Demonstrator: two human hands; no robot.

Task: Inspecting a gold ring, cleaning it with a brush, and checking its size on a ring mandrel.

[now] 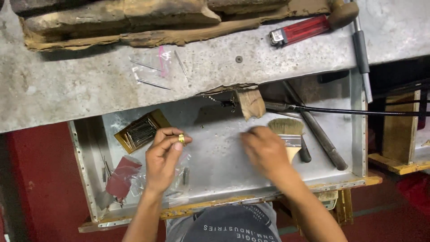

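while standing over the bench: the person is leaning above a metal drawer tray point(215, 157) filling the lower middle of the frame.
left hand: the left hand point(162, 162), left of centre, is pinching a small gold ring point(181, 138) between thumb and fingertips, the fingers narrowed tight around it.
ring: it is sitting at the very top of that hand, raised off the tray floor.
right hand: the right hand point(265, 150), right of centre, is blurring with motion; i cannot tell whether its fingers are wide or closed, and nothing shows in it.
brush: a flat paintbrush point(289, 134) is lying just right of the right hand, bristles pointing to the top of the frame, handle partly hidden behind the hand.
key relation: the brush is lying closer to the right hand than to the left; the ring is sitting well to the left of both.
around: a box of pins point(141, 131) is resting upper left of the left hand, a red lighter point(299, 30) at upper right on the bench top.
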